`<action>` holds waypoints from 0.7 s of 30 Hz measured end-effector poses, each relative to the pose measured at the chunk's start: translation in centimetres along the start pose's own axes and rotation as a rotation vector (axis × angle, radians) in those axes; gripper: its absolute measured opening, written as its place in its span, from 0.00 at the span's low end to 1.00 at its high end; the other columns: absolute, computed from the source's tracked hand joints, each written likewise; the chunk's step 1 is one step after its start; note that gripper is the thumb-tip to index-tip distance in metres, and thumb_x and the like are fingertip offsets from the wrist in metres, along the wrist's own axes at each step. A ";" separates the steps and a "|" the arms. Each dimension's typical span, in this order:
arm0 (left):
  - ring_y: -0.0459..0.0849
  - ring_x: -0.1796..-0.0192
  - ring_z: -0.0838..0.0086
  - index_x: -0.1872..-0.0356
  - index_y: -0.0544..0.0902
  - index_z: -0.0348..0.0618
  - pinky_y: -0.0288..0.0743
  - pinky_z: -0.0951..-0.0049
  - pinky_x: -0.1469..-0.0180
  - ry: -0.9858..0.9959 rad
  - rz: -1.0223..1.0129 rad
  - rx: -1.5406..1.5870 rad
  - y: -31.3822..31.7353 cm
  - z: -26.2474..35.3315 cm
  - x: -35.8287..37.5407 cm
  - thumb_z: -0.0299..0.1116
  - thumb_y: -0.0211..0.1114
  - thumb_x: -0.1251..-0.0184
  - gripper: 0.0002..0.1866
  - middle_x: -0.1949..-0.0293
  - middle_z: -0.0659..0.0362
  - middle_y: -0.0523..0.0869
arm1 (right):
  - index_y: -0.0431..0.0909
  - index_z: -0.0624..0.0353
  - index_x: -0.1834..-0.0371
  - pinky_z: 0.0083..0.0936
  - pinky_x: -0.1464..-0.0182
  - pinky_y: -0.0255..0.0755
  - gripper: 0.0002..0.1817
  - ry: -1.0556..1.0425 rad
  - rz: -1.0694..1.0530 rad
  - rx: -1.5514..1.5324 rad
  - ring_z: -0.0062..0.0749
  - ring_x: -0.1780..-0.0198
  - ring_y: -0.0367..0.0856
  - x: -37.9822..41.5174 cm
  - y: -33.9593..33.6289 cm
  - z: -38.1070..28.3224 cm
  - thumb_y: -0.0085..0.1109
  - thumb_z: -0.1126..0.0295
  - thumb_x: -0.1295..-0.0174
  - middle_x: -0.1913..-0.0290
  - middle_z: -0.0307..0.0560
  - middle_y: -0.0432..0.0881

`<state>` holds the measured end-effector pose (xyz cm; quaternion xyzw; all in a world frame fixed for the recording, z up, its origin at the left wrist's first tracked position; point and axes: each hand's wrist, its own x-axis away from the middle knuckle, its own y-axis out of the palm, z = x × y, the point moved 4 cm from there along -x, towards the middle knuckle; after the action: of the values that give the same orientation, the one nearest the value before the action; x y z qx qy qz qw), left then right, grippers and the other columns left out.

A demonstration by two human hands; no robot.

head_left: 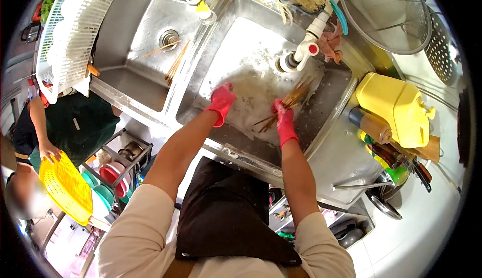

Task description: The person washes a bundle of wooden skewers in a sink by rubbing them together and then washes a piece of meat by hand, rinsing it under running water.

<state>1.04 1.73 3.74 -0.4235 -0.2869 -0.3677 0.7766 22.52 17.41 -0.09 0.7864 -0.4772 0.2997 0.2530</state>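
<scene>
My right hand [284, 119], in a pink glove, is closed round a bundle of thin brown chopsticks [296, 96] over the right sink basin. My left hand [222, 99], also gloved in pink, is low in the same basin [201, 67], at the left edge of the cloudy, foamy water [251, 87]. Its fingers look curled, and whatever they may hold is hidden. A few more chopsticks [176, 66] lie in the left basin [150, 22], beside and across its drain.
A white tap [304, 52] juts over the right basin. Right of it stand a yellow jug [391, 108], bottles and knives. A white rack [75, 32] of bowls is at the upper left. Another person [45, 142] at the left holds a yellow basket [68, 187].
</scene>
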 end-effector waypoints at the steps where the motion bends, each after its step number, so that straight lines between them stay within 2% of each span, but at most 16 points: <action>1: 0.82 0.47 0.62 0.42 0.76 0.44 0.73 0.65 0.43 -0.004 -0.054 0.040 0.9 -0.4 0.0 0.42 0.66 0.46 0.29 0.50 0.51 0.83 | 0.80 0.58 0.65 0.26 0.66 0.71 0.06 -0.005 -0.002 0.116 0.28 0.66 0.79 -0.3 -0.8 3.0 0.63 0.70 0.43 0.69 0.41 0.81; 2: 0.82 0.47 0.62 0.42 0.76 0.44 0.73 0.65 0.43 -0.003 -0.059 0.037 1.7 -0.2 0.6 0.42 0.66 0.46 0.29 0.50 0.51 0.83 | 0.80 0.58 0.65 0.26 0.66 0.71 0.06 -0.004 0.003 0.114 0.28 0.66 0.79 -0.1 -1.4 5.0 0.63 0.70 0.43 0.69 0.41 0.81; 4: 0.80 0.44 0.61 0.42 0.75 0.41 0.72 0.66 0.42 0.268 -0.152 -0.004 4.3 2.3 1.9 0.50 0.69 0.49 0.35 0.47 0.49 0.81 | 0.80 0.58 0.63 0.25 0.65 0.72 0.08 0.280 -0.141 0.038 0.28 0.66 0.79 0.3 -1.2 8.4 0.63 0.70 0.44 0.67 0.41 0.81; 6: 0.76 0.41 0.59 0.41 0.74 0.39 0.71 0.65 0.41 0.336 -0.127 -0.274 6.2 4.4 3.0 0.54 0.71 0.52 0.39 0.43 0.46 0.78 | 0.79 0.59 0.61 0.26 0.64 0.72 0.09 0.234 -0.159 0.059 0.28 0.65 0.79 0.3 -0.5 7.4 0.63 0.70 0.44 0.67 0.40 0.81; 8: 0.75 0.40 0.59 0.41 0.74 0.38 0.70 0.65 0.41 0.247 -0.165 -0.193 9.5 4.5 3.0 0.53 0.71 0.52 0.39 0.43 0.46 0.77 | 0.79 0.59 0.60 0.26 0.63 0.72 0.10 0.166 -0.178 0.028 0.28 0.65 0.79 0.2 0.3 6.2 0.63 0.70 0.44 0.66 0.40 0.81; 9: 0.74 0.38 0.58 0.42 0.73 0.38 0.70 0.65 0.40 0.160 -0.200 -0.110 10.3 4.7 3.2 0.51 0.72 0.52 0.39 0.43 0.45 0.77 | 0.79 0.59 0.59 0.27 0.63 0.73 0.10 0.155 -0.176 -0.109 0.28 0.65 0.79 0.1 0.8 6.0 0.63 0.70 0.44 0.66 0.40 0.81; 10: 0.74 0.38 0.58 0.42 0.73 0.38 0.70 0.65 0.40 0.160 -0.207 -0.109 10.8 5.0 3.3 0.51 0.72 0.52 0.39 0.43 0.45 0.77 | 0.79 0.59 0.59 0.27 0.63 0.73 0.11 0.152 -0.175 -0.264 0.29 0.65 0.80 0.0 1.4 5.9 0.63 0.69 0.44 0.66 0.40 0.82; 12: 0.81 0.48 0.62 0.48 0.76 0.37 0.75 0.66 0.47 0.227 -0.209 0.434 10.3 7.3 4.4 0.44 0.72 0.50 0.30 0.54 0.48 0.82 | 0.79 0.59 0.58 0.27 0.62 0.73 0.11 0.168 -0.165 -0.565 0.29 0.65 0.80 -0.3 3.1 6.1 0.63 0.69 0.43 0.65 0.40 0.82; 13: 0.81 0.48 0.62 0.48 0.76 0.37 0.75 0.66 0.47 0.224 -0.216 0.436 10.3 7.6 4.2 0.44 0.72 0.50 0.30 0.54 0.48 0.82 | 0.79 0.60 0.57 0.27 0.62 0.73 0.12 0.177 -0.159 -0.694 0.30 0.65 0.80 -0.3 3.7 6.3 0.63 0.68 0.43 0.65 0.40 0.82; 15: 0.85 0.61 0.67 0.56 0.78 0.36 0.78 0.69 0.59 0.075 -0.299 0.411 11.9 6.6 1.1 0.34 0.69 0.45 0.18 0.66 0.55 0.83 | 0.79 0.60 0.56 0.28 0.61 0.73 0.13 0.179 -0.150 -0.808 0.30 0.65 0.80 -0.7 4.5 6.6 0.63 0.68 0.43 0.64 0.40 0.82; 16: 0.85 0.61 0.67 0.56 0.78 0.36 0.78 0.69 0.59 0.081 -0.305 0.411 12.4 6.2 0.1 0.34 0.69 0.45 0.18 0.66 0.55 0.83 | 0.79 0.60 0.56 0.28 0.61 0.74 0.13 0.176 -0.143 -0.838 0.31 0.65 0.80 -0.8 4.7 6.6 0.63 0.67 0.42 0.64 0.40 0.82; 17: 0.85 0.64 0.68 0.60 0.78 0.36 0.79 0.69 0.60 0.127 -0.316 0.647 12.8 5.7 -0.9 0.32 0.67 0.41 0.13 0.69 0.57 0.83 | 0.79 0.60 0.56 0.28 0.61 0.74 0.13 0.171 -0.137 -0.839 0.31 0.65 0.80 0.0 4.2 5.9 0.63 0.67 0.42 0.64 0.40 0.82; 18: 0.85 0.67 0.69 0.63 0.78 0.36 0.80 0.69 0.62 0.170 -0.322 0.883 11.9 6.2 -0.6 0.31 0.64 0.38 0.08 0.72 0.58 0.83 | 0.78 0.60 0.55 0.28 0.61 0.73 0.14 0.147 -0.264 -0.433 0.30 0.65 0.80 1.3 4.0 5.4 0.61 0.65 0.41 0.63 0.40 0.82; 19: 0.85 0.66 0.70 0.64 0.79 0.36 0.81 0.69 0.62 0.165 -0.325 0.890 11.3 6.6 -0.6 0.26 0.62 0.37 0.05 0.71 0.58 0.83 | 0.77 0.60 0.53 0.29 0.61 0.73 0.15 0.124 -0.379 -0.026 0.30 0.64 0.80 2.5 4.1 5.0 0.59 0.63 0.39 0.61 0.39 0.82; 20: 0.85 0.66 0.70 0.64 0.79 0.36 0.81 0.69 0.62 0.160 -0.330 0.885 11.0 7.2 -0.2 0.26 0.62 0.37 0.05 0.71 0.58 0.83 | 0.77 0.60 0.53 0.29 0.61 0.73 0.15 0.128 -0.372 -0.030 0.30 0.64 0.80 2.3 3.9 5.3 0.59 0.63 0.39 0.61 0.39 0.82; 21: 0.84 0.66 0.70 0.64 0.79 0.36 0.80 0.69 0.62 0.135 -0.391 0.981 11.2 7.4 0.1 0.27 0.63 0.38 0.06 0.71 0.58 0.83 | 0.77 0.60 0.54 0.31 0.61 0.73 0.15 0.232 -0.405 0.209 0.30 0.65 0.80 2.0 3.7 6.2 0.58 0.62 0.39 0.61 0.38 0.81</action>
<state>9.20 12.30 2.39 0.0756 -0.4480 -0.3549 0.8171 21.31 10.38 -2.50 0.8480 -0.2443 0.3790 0.2785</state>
